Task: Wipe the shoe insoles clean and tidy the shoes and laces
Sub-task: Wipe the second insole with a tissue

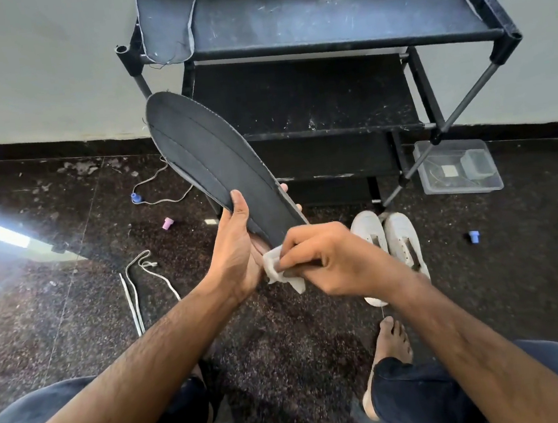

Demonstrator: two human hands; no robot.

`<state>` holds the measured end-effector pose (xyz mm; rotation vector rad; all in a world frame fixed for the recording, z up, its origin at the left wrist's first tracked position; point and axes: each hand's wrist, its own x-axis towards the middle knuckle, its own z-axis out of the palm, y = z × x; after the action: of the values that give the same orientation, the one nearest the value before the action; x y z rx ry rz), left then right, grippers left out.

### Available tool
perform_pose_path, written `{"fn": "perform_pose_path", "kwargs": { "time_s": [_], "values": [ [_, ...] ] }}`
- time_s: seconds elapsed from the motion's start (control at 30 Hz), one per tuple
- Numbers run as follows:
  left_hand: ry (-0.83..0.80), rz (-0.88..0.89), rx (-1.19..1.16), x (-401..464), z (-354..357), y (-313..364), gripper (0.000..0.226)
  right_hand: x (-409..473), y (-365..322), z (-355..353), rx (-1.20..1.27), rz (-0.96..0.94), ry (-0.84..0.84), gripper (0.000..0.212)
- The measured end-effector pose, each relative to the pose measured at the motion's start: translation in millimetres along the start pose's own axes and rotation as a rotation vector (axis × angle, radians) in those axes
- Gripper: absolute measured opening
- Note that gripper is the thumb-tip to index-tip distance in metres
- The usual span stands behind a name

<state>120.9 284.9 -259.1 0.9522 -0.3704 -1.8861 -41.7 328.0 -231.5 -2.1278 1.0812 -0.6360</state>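
So the rack [322, 45] is the biggest thing here, black and scuffed, against the wall, and the second insole [166, 20] lies at the left end of its top shelf, hanging a bit over the front edge. The floor [73, 301] in front is dark speckled stone with bits scattered about.

The insole [210, 163] I'm cleaning is up in the air between me and the rack, toe end pointing away. My left hand [237, 250] grips it near the heel, thumb on top, fingers curled underneath. Seems light and bendy to me, so holding it low and cradling it from below feels right, otherwise it'd probably flop when I press on it.

The shoes [391, 244] sit side by side on the floor at the rack's right front leg, white, laces out. My right hand [331, 261] pinches a wipe [282, 269] against the heel end of the insole, fingers curled round it. The wipe is thin and soft, bunched up.

The laces [137, 288] lie loose on the floor to the left, well apart from the shoes.

Stuff I can't make out: the heel end is covered by my right hand and the wipe, my right arm hides part of the shoes, and that hand is a bit blurred.
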Motion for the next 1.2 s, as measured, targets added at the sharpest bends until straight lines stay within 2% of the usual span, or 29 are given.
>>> {"fn": "perform_pose_path", "kwargs": {
  "time_s": [0.07, 0.13, 0.17, 0.27, 0.4, 0.5, 0.6, 0.7, 0.77, 0.83, 0.93, 1.1, 1.2],
  "values": [
    [-0.011, 0.029, 0.016, 0, 4, 3, 0.050, -1, 1, -12, 0.115, 0.052, 0.156, 0.017],
    [-0.037, 0.036, 0.039, -2, 5, 4, 0.054, 0, 4, -13, 0.023, 0.086, 0.343, 0.018],
    [-0.043, 0.021, 0.049, -4, 5, 3, 0.058, 2, 4, -8, -0.057, 0.100, 0.382, 0.019],
    [-0.068, -0.013, 0.111, -9, 6, -1, 0.067, 7, 7, 6, -0.196, 0.090, 0.398, 0.022],
    [-0.040, 0.000, 0.119, -11, 4, -12, 0.039, 9, 6, 10, -0.287, 0.049, 0.371, 0.021],
    [-0.042, 0.002, 0.052, -10, 3, -15, 0.037, 7, 13, 11, -0.375, 0.084, 0.331, 0.014],
    [-0.100, 0.022, 0.031, -8, 3, -9, 0.042, 5, 32, -6, -0.435, 0.201, 0.432, 0.005],
    [-0.141, 0.015, 0.044, -5, 2, -5, 0.045, 0, 25, -20, -0.348, 0.229, 0.595, 0.006],
    [-0.141, 0.014, 0.039, -4, 1, -6, 0.044, 2, 7, -12, -0.293, 0.122, 0.542, 0.008],
    [-0.141, 0.002, 0.068, -5, 2, -7, 0.044, 4, -3, 4, -0.321, 0.022, 0.385, 0.013],
    [-0.145, -0.010, 0.065, -7, 2, -8, 0.044, 5, 8, 10, -0.400, 0.007, 0.316, 0.018],
    [-0.155, 0.009, 0.076, -6, 1, -4, 0.046, 0, 33, -14, -0.443, 0.218, 0.468, 0.007],
    [-0.139, 0.026, 0.092, -5, 4, -2, 0.045, 0, 14, -17, -0.348, 0.172, 0.569, 0.008]
  ]
}}
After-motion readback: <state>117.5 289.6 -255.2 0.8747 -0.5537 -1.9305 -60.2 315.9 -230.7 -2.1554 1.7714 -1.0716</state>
